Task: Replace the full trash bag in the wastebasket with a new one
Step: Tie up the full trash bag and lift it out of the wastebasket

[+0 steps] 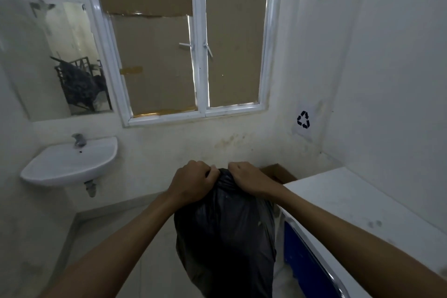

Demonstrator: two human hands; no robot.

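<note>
Item one: black trash bag (225,237), full and bulging, hanging in mid-frame above the floor (150,249), its neck gathered at the top. I see no wastebasket from here.

Item two: the hands. My left hand (193,182) and right hand (246,178) sit close together at the bag's neck, each with fingers curled and pinching the bunched plastic, thumbs nearly meeting over the gather. Both forearms reach in from the lower corners of the view.

Item three: tabletop (350,203), white, to the right of the bag, with a blue panel (304,266) under its near edge. A brown cardboard box (278,173) shows just past the right hand, at the tabletop's far left corner.

Item four: white wall sink (70,162) with a tap (79,140), to the left, well apart from the bag.

Item five: mirror (65,60) above the sink; white-framed window (193,41) covered with brown cardboard; a recycling symbol sign (303,120) on the right wall.
</note>
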